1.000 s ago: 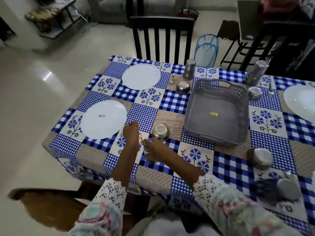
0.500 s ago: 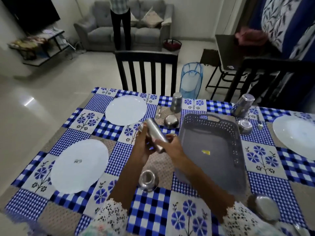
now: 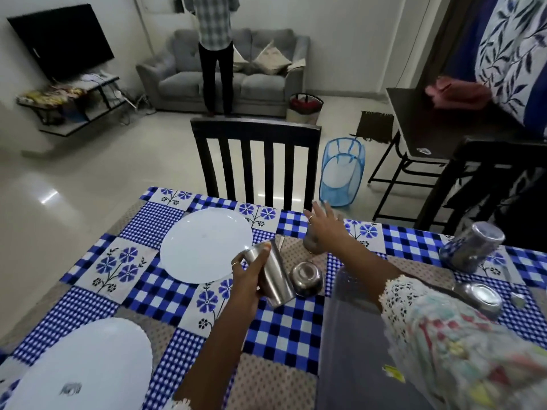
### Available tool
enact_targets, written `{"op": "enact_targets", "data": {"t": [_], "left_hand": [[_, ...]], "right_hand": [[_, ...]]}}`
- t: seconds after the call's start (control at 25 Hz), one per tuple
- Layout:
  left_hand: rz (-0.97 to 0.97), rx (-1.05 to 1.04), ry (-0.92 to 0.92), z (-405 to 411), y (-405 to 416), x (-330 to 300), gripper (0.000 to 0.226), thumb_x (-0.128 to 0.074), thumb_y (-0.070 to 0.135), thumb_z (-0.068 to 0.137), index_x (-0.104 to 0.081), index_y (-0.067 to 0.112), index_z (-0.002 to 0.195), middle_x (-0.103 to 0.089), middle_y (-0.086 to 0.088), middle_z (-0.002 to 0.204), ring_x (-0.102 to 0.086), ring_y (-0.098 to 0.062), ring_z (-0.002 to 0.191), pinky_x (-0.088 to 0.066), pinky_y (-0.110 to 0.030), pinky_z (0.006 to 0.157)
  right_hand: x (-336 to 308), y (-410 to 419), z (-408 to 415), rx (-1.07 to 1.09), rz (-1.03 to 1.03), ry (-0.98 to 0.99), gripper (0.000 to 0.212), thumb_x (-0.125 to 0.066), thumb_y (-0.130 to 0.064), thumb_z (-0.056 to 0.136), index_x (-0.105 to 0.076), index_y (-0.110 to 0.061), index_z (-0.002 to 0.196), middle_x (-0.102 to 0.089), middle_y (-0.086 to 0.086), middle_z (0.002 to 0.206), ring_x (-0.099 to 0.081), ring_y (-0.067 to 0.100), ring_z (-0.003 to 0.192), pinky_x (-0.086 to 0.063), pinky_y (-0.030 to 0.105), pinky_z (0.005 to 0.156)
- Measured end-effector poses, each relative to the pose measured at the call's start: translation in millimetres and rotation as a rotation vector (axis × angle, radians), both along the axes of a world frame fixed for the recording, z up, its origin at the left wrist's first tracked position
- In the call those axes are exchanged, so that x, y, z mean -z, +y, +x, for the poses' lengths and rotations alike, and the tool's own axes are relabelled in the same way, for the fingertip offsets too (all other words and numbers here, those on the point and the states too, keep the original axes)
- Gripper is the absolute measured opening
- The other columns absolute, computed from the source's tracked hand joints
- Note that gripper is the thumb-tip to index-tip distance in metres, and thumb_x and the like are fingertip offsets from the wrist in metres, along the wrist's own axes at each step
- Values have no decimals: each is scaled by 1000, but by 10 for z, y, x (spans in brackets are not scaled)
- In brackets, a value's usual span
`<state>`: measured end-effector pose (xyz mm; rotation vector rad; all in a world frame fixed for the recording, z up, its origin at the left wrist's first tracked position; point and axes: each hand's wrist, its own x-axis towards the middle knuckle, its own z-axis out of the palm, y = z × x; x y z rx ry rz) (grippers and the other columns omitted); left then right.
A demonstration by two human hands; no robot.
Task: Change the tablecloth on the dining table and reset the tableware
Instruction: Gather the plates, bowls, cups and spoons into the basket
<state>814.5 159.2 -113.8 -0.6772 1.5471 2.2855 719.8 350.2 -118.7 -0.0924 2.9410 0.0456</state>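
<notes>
A blue checked and flowered tablecloth (image 3: 284, 329) covers the dining table. My left hand (image 3: 248, 279) grips a steel tumbler (image 3: 275, 276), tilted above the cloth. My right hand (image 3: 324, 229) reaches forward with fingers spread, right over a second steel tumbler (image 3: 310, 245) that it mostly hides; whether it touches is unclear. An upturned steel bowl (image 3: 306, 278) sits beside the held tumbler. Two white plates lie at the far left (image 3: 205, 244) and near left (image 3: 80, 368). A grey plastic basket (image 3: 352, 350) sits under my right forearm.
Another steel tumbler (image 3: 470, 247) and an upturned steel bowl (image 3: 481, 297) stand at the right. A dark chair (image 3: 254, 161) faces the far table edge, with a blue mesh hamper (image 3: 342, 173) behind it. A person (image 3: 214, 54) stands by the sofa.
My left hand now holds the tumbler alone. My right hand has let go of it and reached forward to the far tumbler. The view has tilted up and moved closer to the far edge.
</notes>
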Motion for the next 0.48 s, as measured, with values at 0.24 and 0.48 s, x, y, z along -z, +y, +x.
{"op": "enact_targets", "data": {"t": [0.24,0.48], "left_hand": [[-107,90,91,-160,-64,60,58,-74,24,76,-40,28,123,-57,-14,119,-61,-25,97,-54,-42,83],[-359,254,348,-208,-58,-121,67,-80,12,70,-36,26,117,-56,-9,122,-56,-22,109,-48,-20,76]], "right_hand": [[12,-17,-57,-62,331,65,60,-56,-25,86,-31,-11,138,-38,13,137,-36,33,127,-41,45,97],[-329,224,475,642,-1013,312,62,-74,-38,77,-52,2,119,-60,17,113,-61,26,96,-53,29,72]]}}
